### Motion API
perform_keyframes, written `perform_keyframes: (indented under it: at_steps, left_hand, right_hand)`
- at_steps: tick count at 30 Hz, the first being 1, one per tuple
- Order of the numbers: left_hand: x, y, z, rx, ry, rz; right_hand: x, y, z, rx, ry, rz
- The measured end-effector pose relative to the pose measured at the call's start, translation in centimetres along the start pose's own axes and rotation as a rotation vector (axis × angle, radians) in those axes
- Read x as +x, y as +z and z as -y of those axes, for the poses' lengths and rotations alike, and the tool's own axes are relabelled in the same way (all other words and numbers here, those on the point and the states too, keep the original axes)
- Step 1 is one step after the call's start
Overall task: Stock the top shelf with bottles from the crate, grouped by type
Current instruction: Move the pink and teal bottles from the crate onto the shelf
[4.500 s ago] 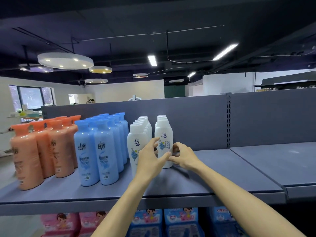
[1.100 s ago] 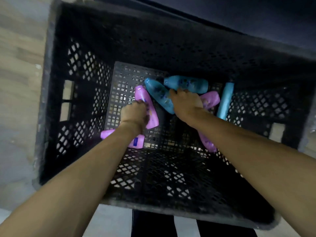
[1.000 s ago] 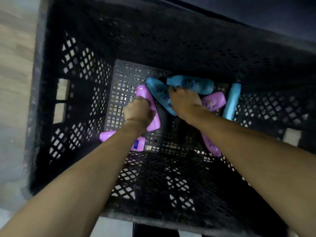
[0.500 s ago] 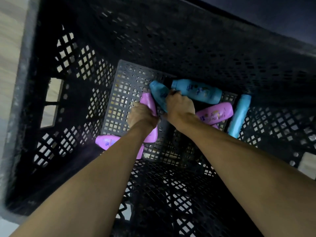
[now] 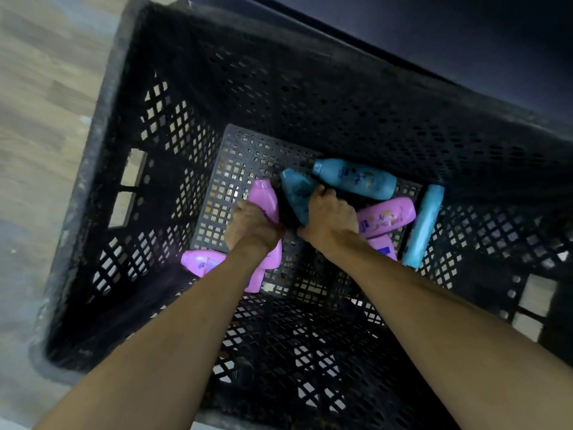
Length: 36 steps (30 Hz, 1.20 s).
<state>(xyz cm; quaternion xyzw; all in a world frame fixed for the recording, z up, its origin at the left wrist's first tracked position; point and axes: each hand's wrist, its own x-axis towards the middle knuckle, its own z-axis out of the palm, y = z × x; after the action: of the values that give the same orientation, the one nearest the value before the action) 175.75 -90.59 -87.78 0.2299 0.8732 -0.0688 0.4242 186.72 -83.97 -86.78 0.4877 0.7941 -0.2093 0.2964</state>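
I look down into a deep black mesh crate (image 5: 173, 125) with both arms reaching to its floor. My left hand (image 5: 252, 226) is closed around a purple bottle (image 5: 265, 200) whose cap end points away from me. My right hand (image 5: 330, 215) grips a blue bottle (image 5: 296, 192) lying beside it. Loose on the crate floor lie another blue bottle (image 5: 355, 178), a third blue bottle (image 5: 423, 226) at the right, a purple bottle (image 5: 386, 215) under my right wrist, and a purple bottle (image 5: 201, 262) partly hidden by my left forearm. The top shelf is out of view.
The crate's tall perforated walls close in on all sides, with handle cut-outs at the left (image 5: 128, 187) and right (image 5: 533, 305). Wood-pattern floor (image 5: 46, 88) shows to the left of the crate. A dark panel (image 5: 465, 35) runs along the far side.
Earlier I stood white bottles on the top shelf. Over the last second both hands stayed at the crate floor and tightened on one purple and one blue bottle; my view shifted slightly.
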Motion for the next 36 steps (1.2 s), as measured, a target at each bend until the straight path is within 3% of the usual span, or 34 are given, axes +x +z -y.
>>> perform_keyframes:
  at_steps: [19,28,32,36]
  left_hand:
    - [-0.4,0.7,2.0,0.064,0.084,-0.006]
    - [-1.4,0.4,2.0,0.092,0.085,-0.009]
    - [-4.2,-2.1,2.6,0.092,0.073,-0.038]
    - [-11.7,-7.3,1.3,0.075,0.136,-0.076]
  right_hand:
    - [-1.4,3.3,-0.5,0.002,-0.038,-0.032]
    - [0.5,3.9,1.7,-0.019,0.072,-0.105]
    - [-3.4,0.9,0.4,0.19,0.1,-0.116]
    - [-11.5,-6.4,-1.3,0.299,0.141,-0.178]
